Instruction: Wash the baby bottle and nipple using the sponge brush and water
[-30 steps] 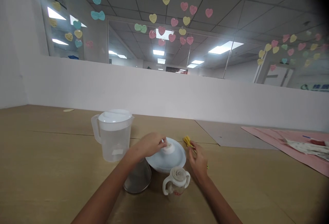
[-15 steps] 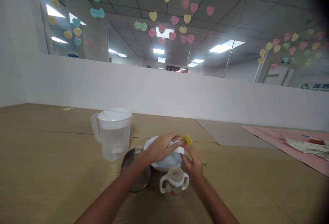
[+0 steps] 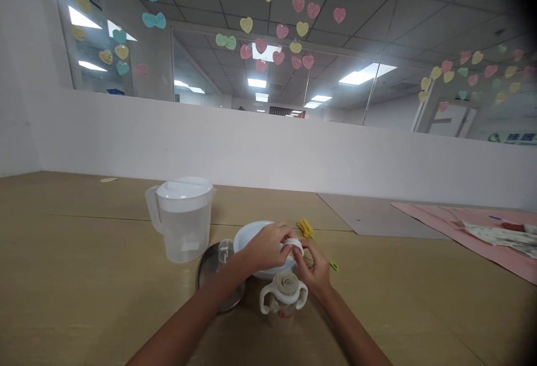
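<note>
Both hands meet over the right side of a white bowl (image 3: 247,235). Between their fingers is a white ring-shaped piece (image 3: 293,243). My left hand (image 3: 268,247) pinches it from the left, and my right hand (image 3: 314,268) grips its right side. Just below the bowl stands a clear bottle (image 3: 284,304) with a white two-handled collar. A round dark metal tray (image 3: 206,273) lies partly under my left forearm, with a small clear dome-shaped cover (image 3: 225,249) on it.
A lidded clear pitcher (image 3: 187,231) stands at the left. Behind my right hand are a yellow brush (image 3: 305,228) and a green tip (image 3: 334,266). A pink cloth (image 3: 436,217) lies far right, below the white wall.
The white ring has been tilted up and turned between the fingers, showing its round edge more. My left hand's fingers have curled in closer round it. The view has shifted slightly.
</note>
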The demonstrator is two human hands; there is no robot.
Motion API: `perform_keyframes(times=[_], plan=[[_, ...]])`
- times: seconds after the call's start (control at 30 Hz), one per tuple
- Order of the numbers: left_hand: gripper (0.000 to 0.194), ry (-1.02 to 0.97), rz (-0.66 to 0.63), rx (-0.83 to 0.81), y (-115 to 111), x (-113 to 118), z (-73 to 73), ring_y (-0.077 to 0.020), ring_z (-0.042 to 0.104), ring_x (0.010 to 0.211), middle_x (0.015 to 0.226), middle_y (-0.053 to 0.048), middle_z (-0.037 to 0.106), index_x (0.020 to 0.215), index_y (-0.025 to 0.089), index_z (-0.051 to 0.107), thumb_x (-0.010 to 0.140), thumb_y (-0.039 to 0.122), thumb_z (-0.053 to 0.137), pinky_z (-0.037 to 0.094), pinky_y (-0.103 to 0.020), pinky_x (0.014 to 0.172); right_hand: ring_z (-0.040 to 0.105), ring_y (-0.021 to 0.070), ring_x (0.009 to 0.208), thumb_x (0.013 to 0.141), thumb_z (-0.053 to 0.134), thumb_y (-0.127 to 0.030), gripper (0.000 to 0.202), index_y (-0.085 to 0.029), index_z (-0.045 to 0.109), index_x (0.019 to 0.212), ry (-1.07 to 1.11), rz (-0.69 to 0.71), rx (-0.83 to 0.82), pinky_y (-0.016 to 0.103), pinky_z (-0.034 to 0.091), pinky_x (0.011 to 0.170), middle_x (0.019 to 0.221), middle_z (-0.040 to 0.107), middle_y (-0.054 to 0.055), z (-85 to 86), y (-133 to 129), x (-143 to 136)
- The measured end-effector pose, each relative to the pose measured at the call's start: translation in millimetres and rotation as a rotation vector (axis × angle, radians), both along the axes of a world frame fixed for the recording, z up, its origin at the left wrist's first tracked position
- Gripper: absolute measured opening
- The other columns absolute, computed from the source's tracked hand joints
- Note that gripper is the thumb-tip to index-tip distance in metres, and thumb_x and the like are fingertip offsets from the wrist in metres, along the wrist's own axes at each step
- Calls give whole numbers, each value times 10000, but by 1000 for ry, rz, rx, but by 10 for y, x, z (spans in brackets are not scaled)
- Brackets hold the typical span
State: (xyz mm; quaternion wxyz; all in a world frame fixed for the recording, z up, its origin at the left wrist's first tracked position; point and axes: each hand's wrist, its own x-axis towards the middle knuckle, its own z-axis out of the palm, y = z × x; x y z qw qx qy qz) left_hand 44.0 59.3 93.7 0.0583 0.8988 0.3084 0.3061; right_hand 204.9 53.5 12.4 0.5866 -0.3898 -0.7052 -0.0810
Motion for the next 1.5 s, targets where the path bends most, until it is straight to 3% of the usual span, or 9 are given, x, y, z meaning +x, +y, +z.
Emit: perform_keyframes(times=[0.33, 0.67, 1.0, 1.23, 1.37, 1.5], plan=[[99, 205, 44, 202, -71, 56, -3, -158, 491, 704, 813, -37, 535, 766, 172, 481, 679, 141, 445, 369, -265, 601, 442, 127, 585, 800, 452, -206, 114, -166, 501, 705, -171, -24, 101, 246, 347, 557, 611, 483, 16, -27, 18, 32], [86, 241, -24, 298, -102, 82, 13, -154, 486, 723, 813, -25, 527, 775, 185, 491, 696, 156, 471, 379, -266, 620, 417, 111, 533, 774, 452, -184, 125, -172, 491, 656, -191, -82, 232, 229, 326, 509, 555, 451, -3, 0, -36, -7], [218, 104, 1, 85, -39, 40, -18, -178, 519, 887, 980, -61, 541, 1009, 165, 486, 800, 168, 422, 425, -298, 773, 550, 129, 662, 820, 458, -198, 144, -165, 568, 907, 6, -112, 108, 246, 449, 610, 764, 610, 48, -132, 71, 56], [192, -188, 11, -61, -30, 50, 36, -160, 536, 860, 921, -28, 597, 929, 175, 545, 747, 150, 490, 423, -286, 793, 515, 112, 590, 818, 482, -296, 188, -154, 582, 890, 16, -134, -13, 229, 432, 553, 718, 592, 34, -74, 64, 23], [208, -155, -47, -61, -33, 41, 38, -157, 536, 896, 957, -33, 587, 952, 192, 584, 824, 196, 419, 414, -296, 827, 511, 121, 597, 822, 481, -316, 195, -151, 584, 836, -29, -59, -69, 233, 426, 554, 692, 576, 35, -57, 45, 34], [282, -112, -97, -121, -7, 39, -27, -161, 529, 933, 1061, -53, 548, 1092, 200, 529, 832, 229, 427, 433, -308, 832, 545, 131, 664, 853, 429, -299, 218, -156, 589, 890, 72, -7, -97, 236, 438, 604, 765, 604, 50, -55, 39, 37]])
